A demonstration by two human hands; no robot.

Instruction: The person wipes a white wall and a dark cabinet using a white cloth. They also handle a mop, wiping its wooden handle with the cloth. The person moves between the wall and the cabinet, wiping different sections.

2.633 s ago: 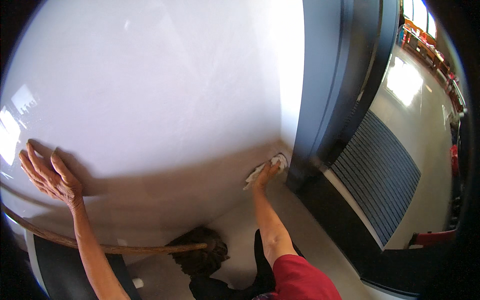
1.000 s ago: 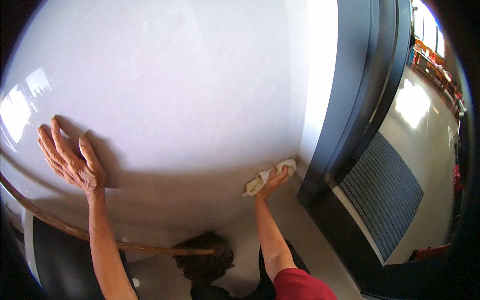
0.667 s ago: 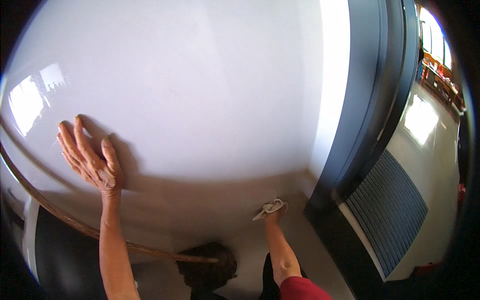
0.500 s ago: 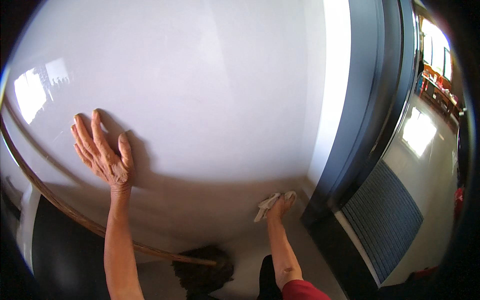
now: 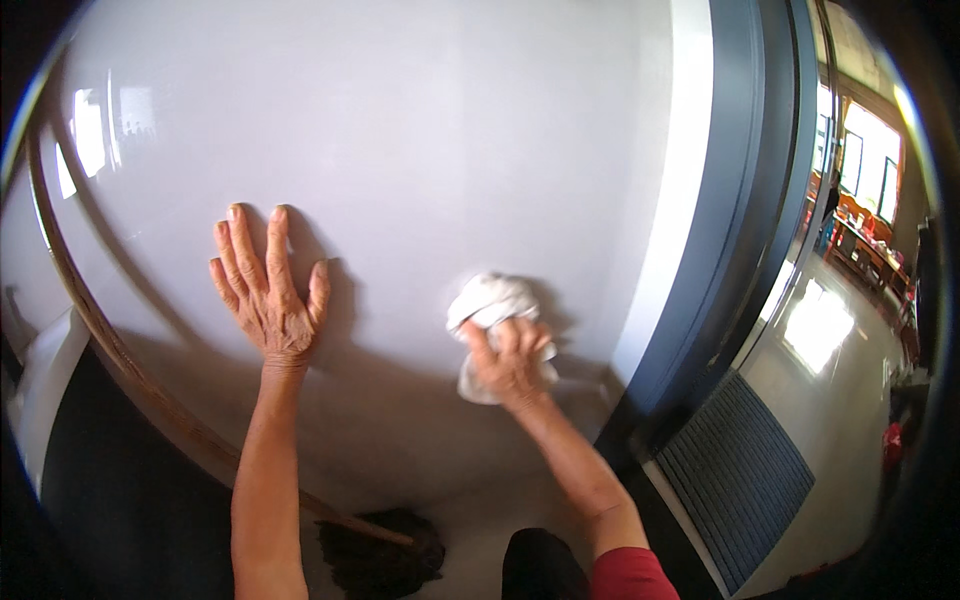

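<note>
My left hand [image 5: 268,290] lies flat with fingers spread against a glossy pale wall [image 5: 400,150]. Lower on the right, my right hand [image 5: 508,362] grips a crumpled white cloth [image 5: 492,298] and presses it to the same wall. The cloth bunches out above and below the fingers, which look slightly blurred. A red sleeve [image 5: 630,575] covers my right upper arm.
A long wooden handle [image 5: 85,300] curves down the left side to a dark mop head [image 5: 375,555] on the floor. At the right stands a dark grey door frame [image 5: 730,200]. A ribbed grey mat [image 5: 735,475] lies beyond it, near a bright room with windows.
My right hand has moved the cloth up and left, from the wall's lower corner to higher on the wall. The view has shifted; my left hand still lies flat on the wall.
</note>
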